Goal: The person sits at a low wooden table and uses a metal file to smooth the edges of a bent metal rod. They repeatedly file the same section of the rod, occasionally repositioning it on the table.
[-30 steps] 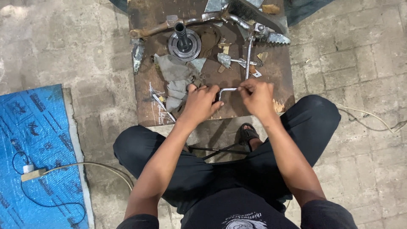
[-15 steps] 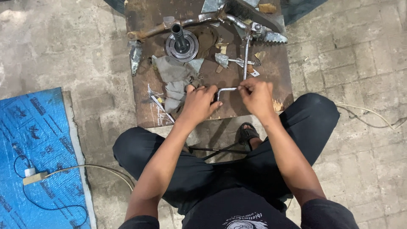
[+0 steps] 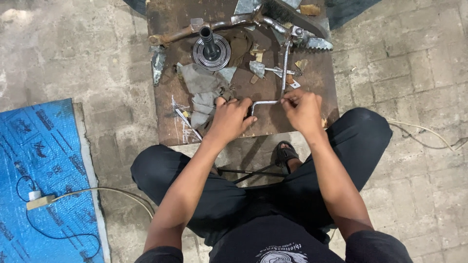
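The left hand is gripping the bent end of an L-shaped metal rod, and the right hand is pinching its other end — both closed on it, near the front edge of the brown worktop. A grey rag is lying just left; a round metal hub is standing farther back.

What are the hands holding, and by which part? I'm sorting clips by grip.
Both hold a bent metal rod: the right hand pinches its long arm, the left hand covers its short bent end.
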